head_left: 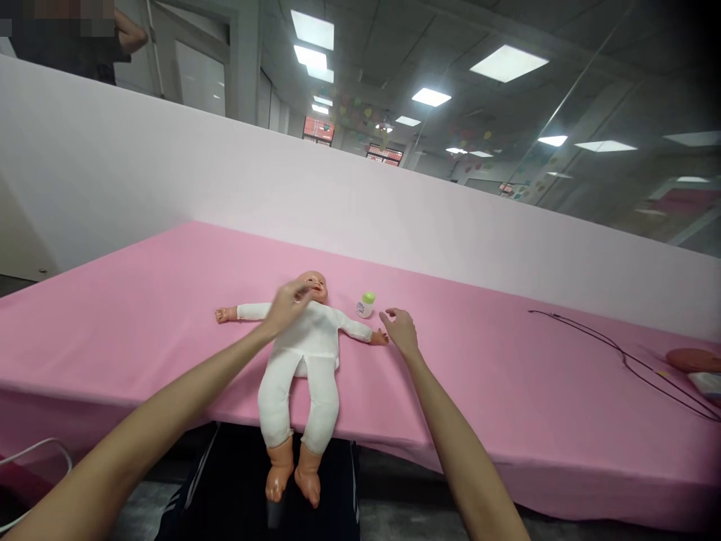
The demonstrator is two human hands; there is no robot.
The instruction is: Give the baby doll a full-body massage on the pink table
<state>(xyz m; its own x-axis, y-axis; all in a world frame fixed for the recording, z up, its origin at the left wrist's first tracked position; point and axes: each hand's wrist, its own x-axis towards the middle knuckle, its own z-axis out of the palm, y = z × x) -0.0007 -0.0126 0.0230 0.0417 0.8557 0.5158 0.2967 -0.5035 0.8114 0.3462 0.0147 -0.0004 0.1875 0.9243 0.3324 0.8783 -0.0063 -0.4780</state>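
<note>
A baby doll [307,338] in a white cloth suit lies face up on the pink-covered table [484,361], its bare feet hanging over the front edge. My left hand [289,306] is over the doll's upper chest and chin, with its fingers stretched toward the face and nothing visible in them. Whether the fingertips touch the face I cannot tell. To the right, my right hand [399,328] hovers beside the doll's outstretched hand, fingers apart and holding nothing. Just left of its fingertips stands a small clear bottle [366,305] with a green cap.
A thin black cable [597,338] runs across the table's right side toward a brownish-orange object [692,360] at the edge. A low white wall [338,195] with glass above it borders the back. Behind the glass at upper left stands a person [67,49].
</note>
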